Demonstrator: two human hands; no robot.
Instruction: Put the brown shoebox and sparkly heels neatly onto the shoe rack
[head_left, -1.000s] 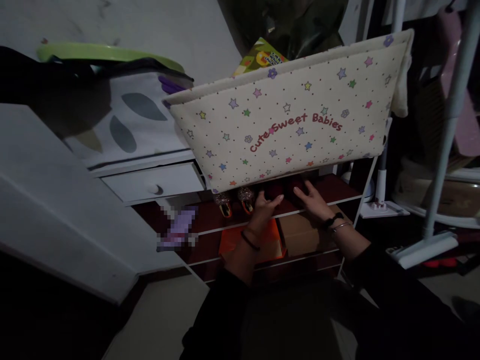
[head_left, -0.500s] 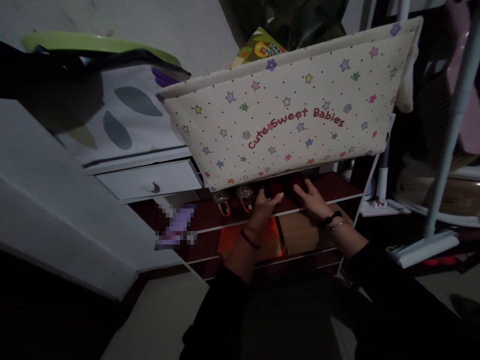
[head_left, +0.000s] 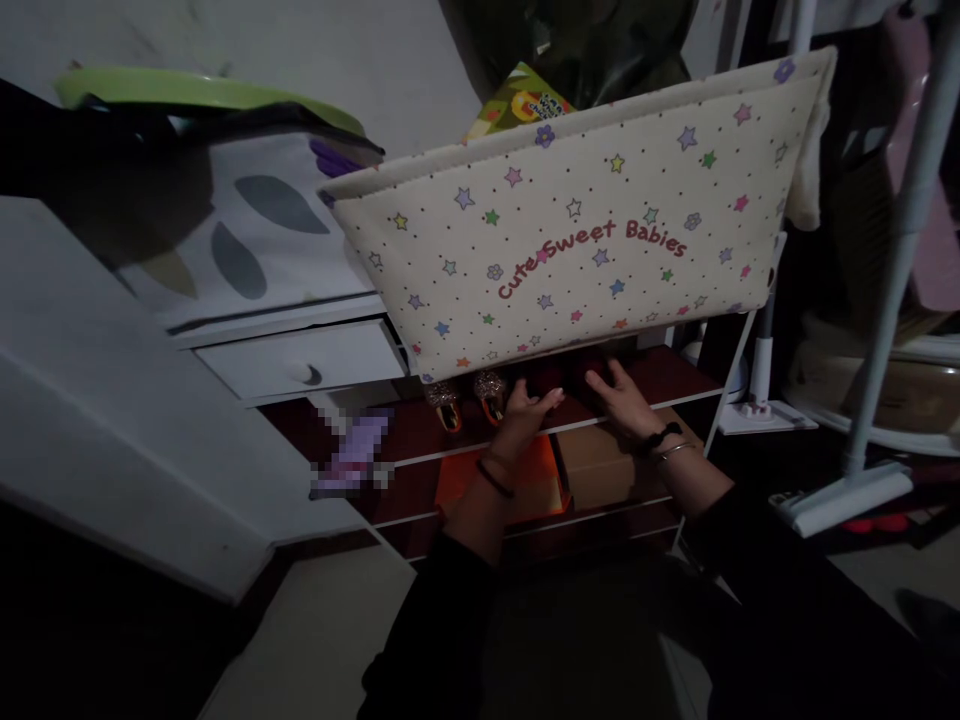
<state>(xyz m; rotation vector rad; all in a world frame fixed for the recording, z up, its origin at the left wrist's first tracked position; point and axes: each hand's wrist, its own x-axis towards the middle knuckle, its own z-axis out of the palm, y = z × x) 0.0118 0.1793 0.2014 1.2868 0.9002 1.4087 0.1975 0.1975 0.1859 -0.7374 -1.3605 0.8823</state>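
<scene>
Both of my hands reach onto the upper shelf point(head_left: 405, 432) of a dark red rack with white edges. My left hand point(head_left: 528, 402) has its thumb and fingers apart, close beside a dark red rounded thing point(head_left: 544, 378) that is too dim to name. To its right, my right hand point(head_left: 619, 396) has its fingers spread, next to a second dark red thing point(head_left: 589, 366). Whether the hands touch these things I cannot tell. Left of my left hand stands a pair of glittery shoes point(head_left: 490, 392), partly hidden under the overhanging star-patterned fabric bin point(head_left: 600, 230).
On the shelf below lie an orange box point(head_left: 465, 475) and a brown cardboard box point(head_left: 600, 465). At left are a white drawer point(head_left: 300, 362) and a blurred purple thing point(head_left: 356, 450). A pale long-handled squeegee or mop point(head_left: 855, 495) stands at right.
The view has shifted very slightly. Both hands keep almost the same place and pose beside the dark red things.
</scene>
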